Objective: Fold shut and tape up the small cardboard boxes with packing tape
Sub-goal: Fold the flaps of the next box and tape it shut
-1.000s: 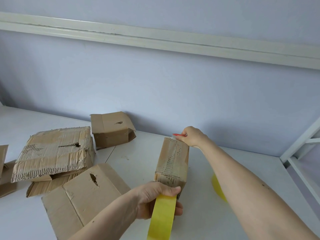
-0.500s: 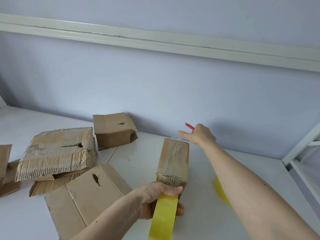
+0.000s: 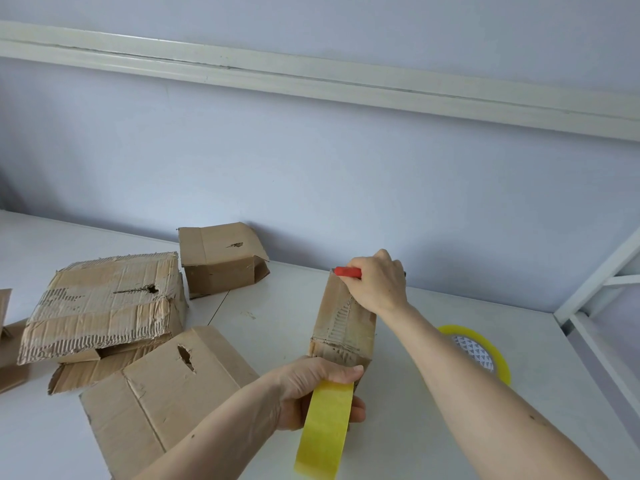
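Observation:
A small worn cardboard box (image 3: 341, 323) lies lengthwise on the white table (image 3: 408, 420), its top covered with tape. My left hand (image 3: 311, 386) grips its near end and pins a yellow tape strip (image 3: 325, 427) that hangs toward me. My right hand (image 3: 377, 282) rests on the box's far end, closed around a red cutter (image 3: 346, 271) whose tip sits at the far top edge. A yellow tape roll (image 3: 481, 351) lies flat on the table to the right, partly hidden by my right forearm.
Other cardboard boxes sit to the left: a small one (image 3: 221, 261) by the wall, a battered flat one (image 3: 104, 303) and a larger one (image 3: 162, 389) near me. A white metal frame (image 3: 595, 292) stands at the right table edge.
My right hand lifted off the box's far end with the red cutter, then came back down onto it. My left hand and the tape strip stayed put.

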Demonstrator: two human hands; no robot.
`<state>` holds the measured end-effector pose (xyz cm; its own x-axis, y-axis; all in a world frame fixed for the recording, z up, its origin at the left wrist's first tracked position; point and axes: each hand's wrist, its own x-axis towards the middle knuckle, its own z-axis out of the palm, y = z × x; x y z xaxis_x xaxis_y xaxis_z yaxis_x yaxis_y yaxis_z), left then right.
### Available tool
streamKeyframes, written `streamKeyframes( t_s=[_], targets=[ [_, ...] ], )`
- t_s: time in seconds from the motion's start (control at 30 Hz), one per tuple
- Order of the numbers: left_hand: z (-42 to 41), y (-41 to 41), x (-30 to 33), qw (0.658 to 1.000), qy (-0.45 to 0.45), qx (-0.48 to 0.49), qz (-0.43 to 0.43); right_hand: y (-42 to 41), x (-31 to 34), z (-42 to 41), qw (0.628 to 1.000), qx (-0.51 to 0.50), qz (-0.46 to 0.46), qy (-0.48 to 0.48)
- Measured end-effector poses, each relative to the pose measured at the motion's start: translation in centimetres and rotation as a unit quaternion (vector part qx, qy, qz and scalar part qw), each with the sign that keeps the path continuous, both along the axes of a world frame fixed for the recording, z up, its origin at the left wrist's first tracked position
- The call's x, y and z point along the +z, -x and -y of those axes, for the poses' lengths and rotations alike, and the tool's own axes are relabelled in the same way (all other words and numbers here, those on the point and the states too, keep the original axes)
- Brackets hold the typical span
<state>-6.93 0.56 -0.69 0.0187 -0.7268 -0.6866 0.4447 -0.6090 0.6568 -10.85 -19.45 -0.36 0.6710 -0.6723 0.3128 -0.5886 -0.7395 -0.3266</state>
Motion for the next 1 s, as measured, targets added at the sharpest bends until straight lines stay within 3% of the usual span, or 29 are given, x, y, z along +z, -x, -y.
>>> streamKeyframes(
  t_s=[0.2,0.4,0.5,0.57,0.63,0.8,1.0],
  targets=[
    [0.0,-0.2,-0.3,1.0,-0.004,0.003,-0.008,-0.9,-0.9,0.4,0.989,-0.043,-0.049,-0.132],
    [0.2,-0.2,-0.5,1.0,-0.003,0.006,-0.008,-1.2,0.5,1.1,0.97,-0.056,-0.152,-0.181],
    [0.5,-0.3,-0.5,1.0,0.002,0.02,-0.002,-1.0,0.5,1.0,0.98,-0.066,-0.151,-0.109],
    [0.9,-0.4,-0.4,1.0,0.008,0.018,0.0,-0.4,0.6,0.5,0.993,-0.067,-0.098,0.008],
    [1.5,-0.4,-0.3,1.0,0.011,0.016,0.005,0.0,1.0,-0.1,0.995,-0.059,-0.056,0.058],
    [2.5,-0.3,-0.2,1.0,0.019,0.019,0.01,0.9,-0.3,-1.4,0.992,-0.029,-0.12,0.025],
    [1.8,-0.5,-0.4,0.998,0.025,0.05,-0.011,0.1,-1.5,-1.7,0.992,-0.037,-0.117,0.011]
  ],
)
